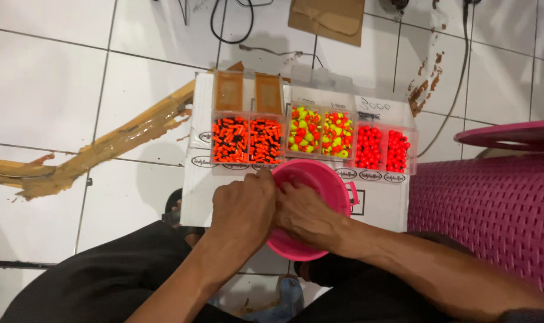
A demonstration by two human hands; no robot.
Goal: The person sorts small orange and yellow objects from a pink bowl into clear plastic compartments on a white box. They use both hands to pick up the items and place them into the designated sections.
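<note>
While both hands sit together over the pink bowl (320,179), the left hand (243,210) is curled, knuckles up, fingers bent down at the bowl's near-left rim. Right hand (305,212) is pressed against it, fingers tucked into the bowl. Fingertips of both are hidden, so can't tell if either is pinching something or just closed on nothing.

Bowl is round, plastic, with a small tab handle on its right side. It rests on the near edge of a white cardboard box (191,197), partly overhanging toward the person's lap. Contents of the bowl not visible.

Just beyond the bowl, on the same box, a row of clear plastic compartment cases:
- left case (247,140): orange-and-black beads, lid flipped open at the back
- middle case (320,133): yellow-and-red beads
- right case (383,148): plain red beads

To the right, touching the box side: a magenta woven plastic basket (493,203), with a pink lid (511,134) on its far edge.

Floor is white tile (44,90). A strip of brown tape or cardboard (104,146) runs diagonally on the left. Black cables (224,24) and a brown cardboard piece (329,18) lie at the far side.
</note>
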